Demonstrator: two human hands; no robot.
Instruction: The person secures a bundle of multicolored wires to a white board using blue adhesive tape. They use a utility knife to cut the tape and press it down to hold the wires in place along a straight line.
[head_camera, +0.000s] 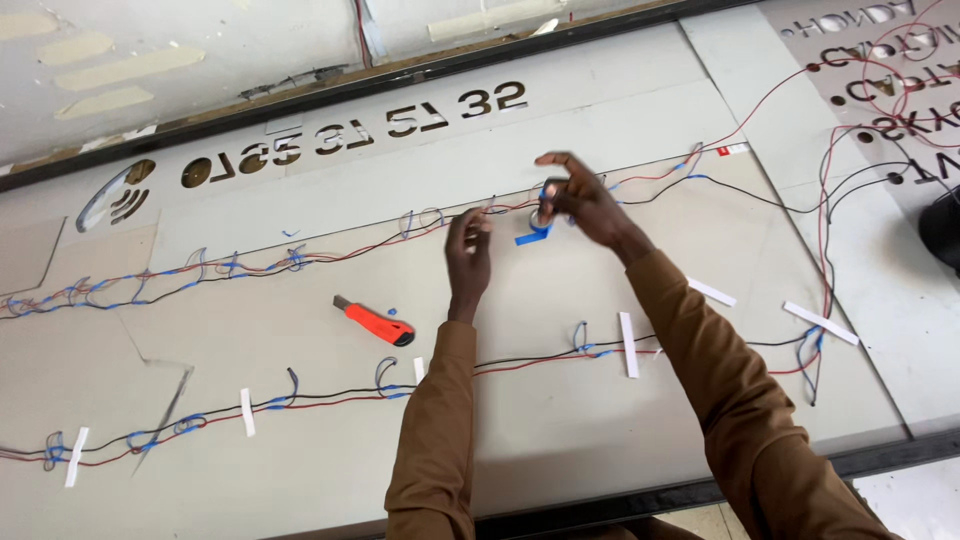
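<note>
Blue tape roll (541, 212), light and sticky, held pinched in the right hand (585, 200) above the upper wire run (300, 262); left hand (468, 252) grips the thin, limp wire; best grasped by the roll's rim.

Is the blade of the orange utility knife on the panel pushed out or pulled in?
Cannot tell. The orange utility knife lies flat on the panel, away from both hands; its metal tip is too small to judge.
</note>
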